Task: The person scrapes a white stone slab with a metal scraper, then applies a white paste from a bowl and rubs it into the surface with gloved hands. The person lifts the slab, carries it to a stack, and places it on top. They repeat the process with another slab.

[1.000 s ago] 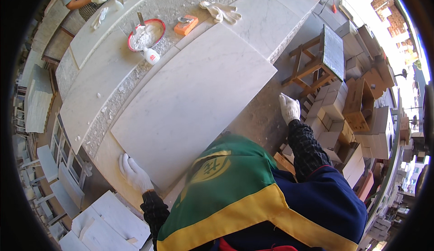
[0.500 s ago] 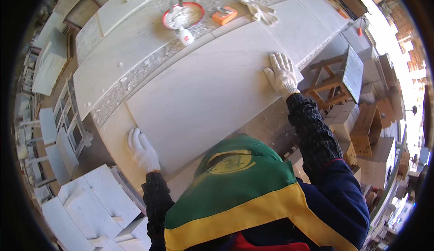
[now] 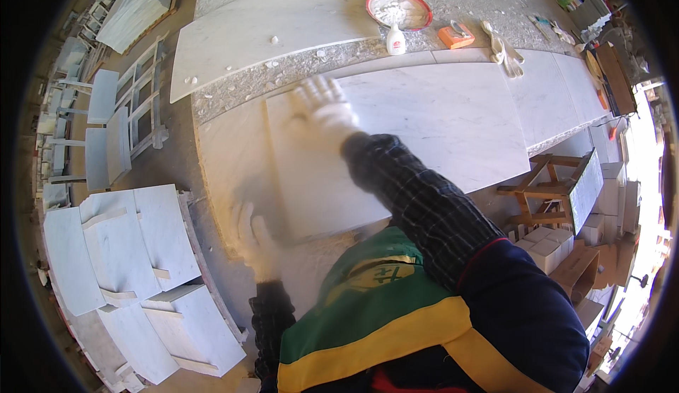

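Note:
A large pale marble-like slab (image 3: pixel 431 131) lies flat in front of me on the work table. My right hand (image 3: pixel 325 106), in a white knit glove, is over the slab's far left corner with its fingers spread, slightly smeared by motion. I cannot tell whether it presses on the surface. My left hand (image 3: pixel 253 241), also gloved and blurred, is by the slab's near left edge, fingers stretched out and nothing seen in them. Beyond the slab are a white bottle (image 3: pixel 396 41), a red-rimmed basin (image 3: pixel 428 21) of white paste with tools standing in it, and an orange block (image 3: pixel 455 37).
Loose white gloves (image 3: pixel 503 50) lie past the slab. Another long slab (image 3: pixel 283 29) rests farther back among stone chips. Stacked slabs (image 3: pixel 124 244) stand at the lower left. On the right are a wooden stand (image 3: pixel 541 191) and cardboard boxes (image 3: pixel 548 248).
My right hand has swung from the slab's right end across to its left end. My left hand stays near the left edge, slightly shifted. The view has turned, moving the scene rightward.

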Demonstrator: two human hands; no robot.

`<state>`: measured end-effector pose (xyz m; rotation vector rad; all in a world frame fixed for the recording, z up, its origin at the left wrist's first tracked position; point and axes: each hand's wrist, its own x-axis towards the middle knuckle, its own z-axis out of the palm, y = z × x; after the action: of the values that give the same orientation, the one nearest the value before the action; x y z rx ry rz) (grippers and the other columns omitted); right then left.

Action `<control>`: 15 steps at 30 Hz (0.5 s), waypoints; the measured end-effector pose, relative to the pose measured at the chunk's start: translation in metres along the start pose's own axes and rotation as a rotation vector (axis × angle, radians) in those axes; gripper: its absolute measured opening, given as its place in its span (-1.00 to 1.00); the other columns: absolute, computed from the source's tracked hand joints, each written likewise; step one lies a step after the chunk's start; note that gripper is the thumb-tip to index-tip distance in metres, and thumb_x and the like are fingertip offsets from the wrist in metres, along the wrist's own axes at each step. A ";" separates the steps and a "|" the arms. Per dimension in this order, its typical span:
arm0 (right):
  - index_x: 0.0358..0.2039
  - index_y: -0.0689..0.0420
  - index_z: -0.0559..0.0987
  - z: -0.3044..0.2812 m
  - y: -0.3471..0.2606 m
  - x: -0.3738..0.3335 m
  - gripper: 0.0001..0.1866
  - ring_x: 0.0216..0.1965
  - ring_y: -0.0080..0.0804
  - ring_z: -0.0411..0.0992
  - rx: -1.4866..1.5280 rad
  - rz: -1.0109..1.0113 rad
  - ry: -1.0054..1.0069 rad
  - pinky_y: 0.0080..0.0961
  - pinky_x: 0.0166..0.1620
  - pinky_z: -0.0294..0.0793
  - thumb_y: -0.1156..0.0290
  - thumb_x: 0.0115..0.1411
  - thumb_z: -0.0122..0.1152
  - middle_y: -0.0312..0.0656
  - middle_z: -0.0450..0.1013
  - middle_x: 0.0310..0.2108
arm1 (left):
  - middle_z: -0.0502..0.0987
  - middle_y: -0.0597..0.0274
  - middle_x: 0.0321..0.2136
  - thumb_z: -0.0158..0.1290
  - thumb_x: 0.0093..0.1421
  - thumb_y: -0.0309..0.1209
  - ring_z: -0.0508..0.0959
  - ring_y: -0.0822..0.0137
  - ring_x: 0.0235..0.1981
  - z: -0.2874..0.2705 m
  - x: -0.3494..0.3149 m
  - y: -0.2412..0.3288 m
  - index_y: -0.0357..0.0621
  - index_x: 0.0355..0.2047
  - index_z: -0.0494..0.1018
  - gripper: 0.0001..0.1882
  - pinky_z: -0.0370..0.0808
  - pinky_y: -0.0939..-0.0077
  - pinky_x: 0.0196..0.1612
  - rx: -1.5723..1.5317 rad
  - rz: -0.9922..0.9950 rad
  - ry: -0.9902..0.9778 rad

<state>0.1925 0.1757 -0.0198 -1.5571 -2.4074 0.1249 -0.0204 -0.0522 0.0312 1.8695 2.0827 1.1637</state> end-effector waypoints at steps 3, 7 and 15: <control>0.47 0.10 0.26 0.013 -0.079 -0.024 -0.16 0.58 -0.09 -0.11 0.046 -0.287 0.025 -0.06 0.58 -0.32 -0.22 0.37 -0.07 -0.01 0.06 0.54 | 0.49 -0.12 0.17 0.05 0.37 -0.50 0.47 -0.09 0.21 -0.019 -0.012 -0.009 -0.28 0.12 0.54 -0.67 0.37 0.08 0.29 0.003 -0.023 0.040; 0.32 0.13 0.45 -0.008 -0.127 -0.093 -0.28 0.53 -0.07 0.01 0.328 -0.500 -0.004 -0.06 0.57 -0.16 -0.04 0.26 0.19 -0.03 0.25 0.43 | 0.50 -0.11 0.17 0.06 0.36 -0.52 0.50 -0.07 0.17 -0.027 -0.012 -0.016 -0.29 0.11 0.54 -0.67 0.41 0.11 0.26 0.019 -0.075 0.082; 0.34 0.13 0.34 -0.089 -0.006 -0.209 -0.23 0.48 -0.01 0.09 0.173 -0.278 -0.117 -0.05 0.55 -0.08 0.07 0.19 0.29 -0.01 0.21 0.42 | 0.56 -0.08 0.12 0.07 0.37 -0.52 0.52 -0.05 0.18 0.002 0.023 -0.012 -0.27 0.05 0.57 -0.73 0.43 0.15 0.26 -0.112 0.099 -0.008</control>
<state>0.2918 -0.0223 0.0299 -1.1580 -2.5963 0.3662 -0.0338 -0.0303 0.0318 1.9412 1.8973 1.2638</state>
